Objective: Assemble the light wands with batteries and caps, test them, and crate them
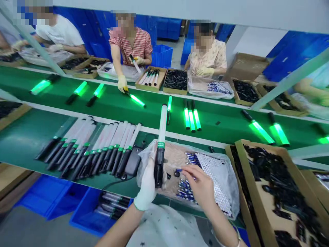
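My left hand point(147, 185), in a white glove, is wrapped round the black handle of an unlit baton point(161, 137). The baton stands upright with its white tube at the top and a green band at the middle. My bare right hand point(199, 181) pinches a small blue battery point(179, 170) between thumb and fingertips, just right of the handle. Beneath both hands lies a plastic-lined tray point(232, 181) with many batteries point(212, 171) in rows. A small dark round part point(177, 174) is by the pinched battery.
Unlit batons point(102, 147) lie in a row at the left beside a black box point(133, 161). Lit green batons point(190, 118) lie on the green belt point(221, 127). Cartons of black parts point(280, 178) stand right. Several people work across the belt; one gloved hand point(122, 83) touches a lit baton.
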{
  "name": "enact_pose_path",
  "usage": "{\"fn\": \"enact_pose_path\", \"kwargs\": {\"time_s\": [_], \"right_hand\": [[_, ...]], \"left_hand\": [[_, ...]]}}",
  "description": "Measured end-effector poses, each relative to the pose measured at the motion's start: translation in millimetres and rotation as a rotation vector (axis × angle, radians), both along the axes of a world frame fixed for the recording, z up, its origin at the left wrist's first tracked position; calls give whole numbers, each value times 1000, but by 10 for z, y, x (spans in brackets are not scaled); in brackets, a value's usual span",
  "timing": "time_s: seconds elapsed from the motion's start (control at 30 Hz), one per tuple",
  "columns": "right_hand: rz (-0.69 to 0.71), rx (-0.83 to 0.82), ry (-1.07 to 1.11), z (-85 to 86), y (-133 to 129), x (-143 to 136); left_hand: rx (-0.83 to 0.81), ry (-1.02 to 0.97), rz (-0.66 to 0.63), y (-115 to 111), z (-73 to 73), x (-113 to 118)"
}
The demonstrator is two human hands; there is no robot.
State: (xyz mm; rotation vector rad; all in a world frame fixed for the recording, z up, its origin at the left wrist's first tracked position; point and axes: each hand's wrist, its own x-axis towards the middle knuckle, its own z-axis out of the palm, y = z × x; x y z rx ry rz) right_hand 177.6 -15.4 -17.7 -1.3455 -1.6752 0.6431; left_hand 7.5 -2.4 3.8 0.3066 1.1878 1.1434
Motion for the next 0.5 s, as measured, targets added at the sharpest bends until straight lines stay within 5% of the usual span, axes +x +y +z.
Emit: {"fn": "enact_pose_path", "kwargs": {"time_s": [0.17, 0.5], "right_hand": [[158, 111, 91, 356, -154, -352], [240, 131, -31, 313, -248, -381]], "left_hand": [[117, 50, 66, 2, -39, 33], [146, 295, -43, -66, -298, 36]]}}
